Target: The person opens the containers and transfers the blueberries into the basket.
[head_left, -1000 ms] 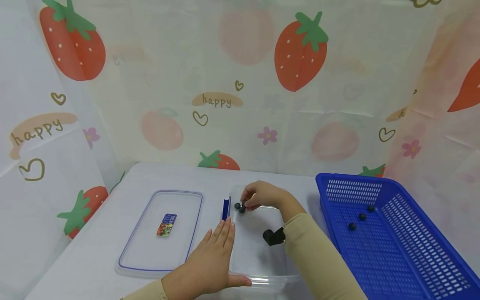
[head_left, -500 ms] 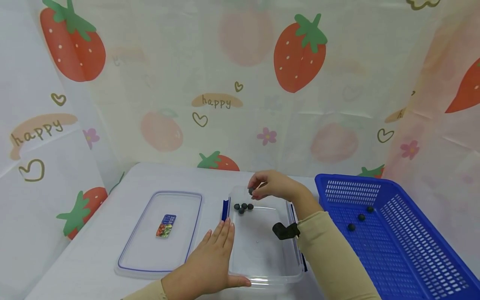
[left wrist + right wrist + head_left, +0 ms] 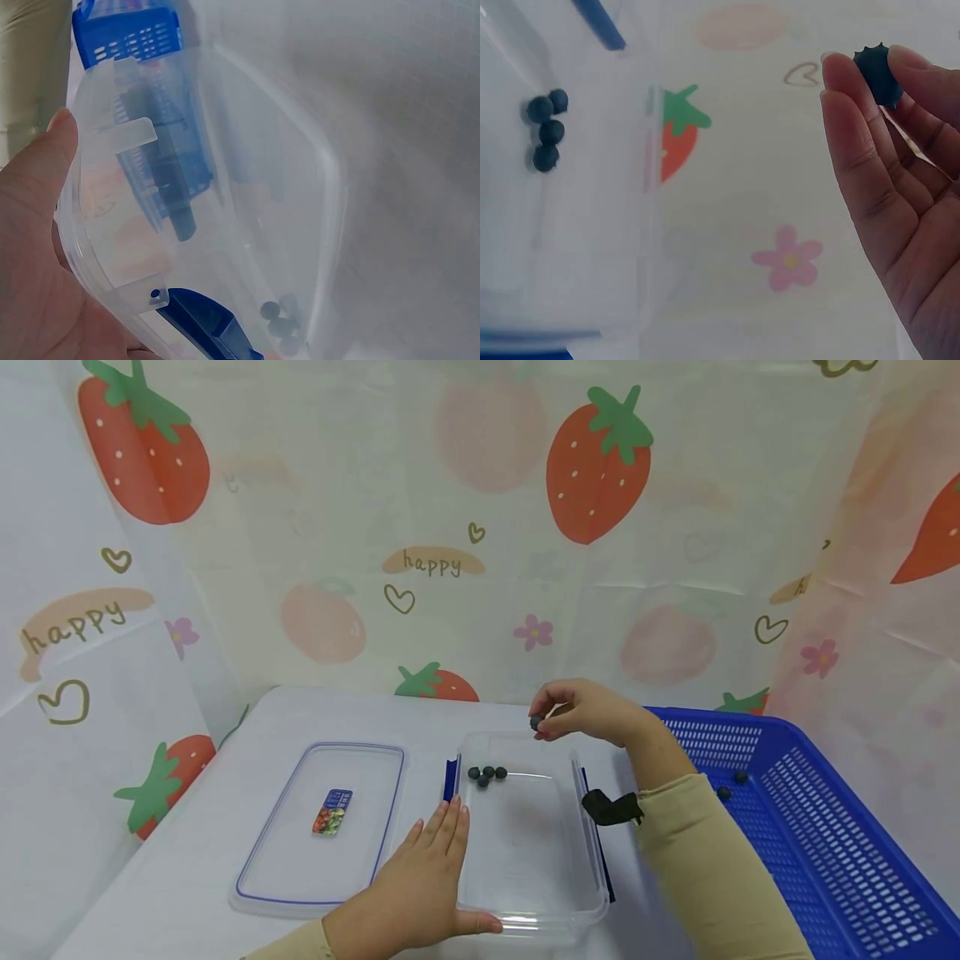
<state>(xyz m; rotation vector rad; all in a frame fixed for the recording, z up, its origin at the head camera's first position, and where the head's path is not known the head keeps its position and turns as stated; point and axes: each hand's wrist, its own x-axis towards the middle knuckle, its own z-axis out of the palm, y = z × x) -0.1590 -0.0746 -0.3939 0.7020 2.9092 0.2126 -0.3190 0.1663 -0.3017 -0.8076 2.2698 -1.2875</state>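
Observation:
My right hand (image 3: 588, 714) pinches a blueberry (image 3: 880, 76) between thumb and fingers, raised over the far right corner of a clear plastic container (image 3: 536, 860). The berry's pointed crown shows in the right wrist view. Several other blueberries (image 3: 483, 781) lie in the container's far left corner, bunched together. With fingers straight, my left hand (image 3: 420, 877) rests along the container's left side, its thumb at the near rim. In the left wrist view the container's wall (image 3: 330, 195) stands beside that hand, and a blue clip (image 3: 210, 326) hangs from the rim.
A clear lid (image 3: 300, 868) with a blue seal and a colourful label lies left of the container. To the right stands a blue perforated basket (image 3: 847, 827) with blueberries (image 3: 741, 777) in it; my right arm covers part of it. A strawberry-print sheet (image 3: 517, 668) hangs behind.
My right hand has lifted from the berries in the container and moved right and away, pinching one blueberry. The bunch in the container is now uncovered. My left hand has stayed in place.

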